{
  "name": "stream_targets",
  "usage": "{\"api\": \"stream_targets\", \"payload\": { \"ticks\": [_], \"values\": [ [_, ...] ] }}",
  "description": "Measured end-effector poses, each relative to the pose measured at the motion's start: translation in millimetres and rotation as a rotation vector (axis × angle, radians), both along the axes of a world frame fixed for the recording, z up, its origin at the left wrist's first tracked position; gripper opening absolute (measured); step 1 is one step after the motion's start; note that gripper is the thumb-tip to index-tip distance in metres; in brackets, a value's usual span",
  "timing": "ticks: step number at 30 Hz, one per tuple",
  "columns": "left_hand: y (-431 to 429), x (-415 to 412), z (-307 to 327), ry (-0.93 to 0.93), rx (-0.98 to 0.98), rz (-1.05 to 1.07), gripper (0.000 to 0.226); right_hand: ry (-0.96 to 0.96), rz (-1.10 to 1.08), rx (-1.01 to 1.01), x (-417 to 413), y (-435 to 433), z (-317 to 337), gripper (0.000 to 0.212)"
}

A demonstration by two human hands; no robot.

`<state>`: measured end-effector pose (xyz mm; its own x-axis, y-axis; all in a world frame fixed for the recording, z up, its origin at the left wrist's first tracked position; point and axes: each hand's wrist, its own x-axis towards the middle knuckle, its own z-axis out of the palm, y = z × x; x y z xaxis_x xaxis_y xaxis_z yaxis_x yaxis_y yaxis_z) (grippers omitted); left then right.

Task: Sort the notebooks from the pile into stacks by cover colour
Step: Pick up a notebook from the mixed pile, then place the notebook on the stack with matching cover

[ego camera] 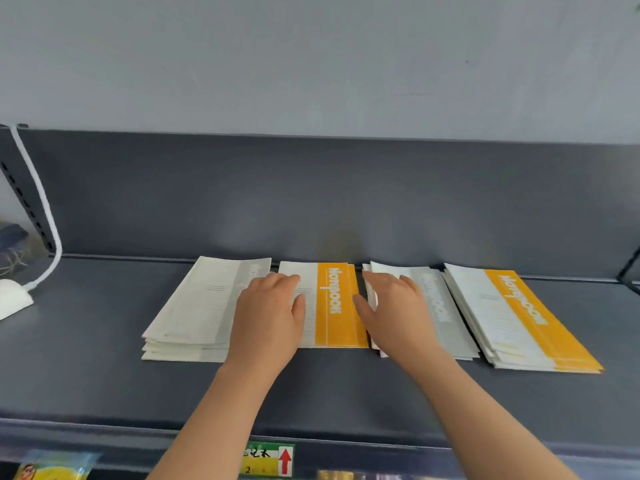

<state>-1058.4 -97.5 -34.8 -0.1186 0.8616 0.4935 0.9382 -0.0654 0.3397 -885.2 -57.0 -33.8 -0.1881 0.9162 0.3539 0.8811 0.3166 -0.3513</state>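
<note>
On the dark grey metal shelf [104, 358], four stacks of thin paper notebooks lie in a row across mid-frame: a left grey-banded stack [197, 306], a centre orange-banded stack [334, 306], a right grey-banded stack [440, 306], and a far-right orange-banded stack [519, 317]. Our left hand [268, 311] lies flat, fingers extended, on the centre stack's left side. Our right hand [393, 306], also flat and holding nothing, meets its right edge with the thumb. We judge the notebooks light, floppy and slippery. They are best squared by pressing the long edges, and lifted with fingers under a long edge.
</note>
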Motion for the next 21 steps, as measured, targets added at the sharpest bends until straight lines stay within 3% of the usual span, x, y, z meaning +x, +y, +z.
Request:
{"api": "stream_targets", "payload": {
  "ticks": [6, 13, 21],
  "values": [
    [3, 88, 5, 0.005, 0.039, -0.145, 0.022, 0.009, -0.132, 0.023, 94, -19, 4, 0.038],
    [-5, 230, 12, -0.027, 0.045, -0.271, 0.028, -0.025, -0.248, 0.029, 240, -53, 12, 0.031],
    [-11, 397, 9, -0.066, 0.042, -0.405, 0.033, -0.052, -0.403, 0.061, 408, -88, 8, 0.039]
  ]
}}
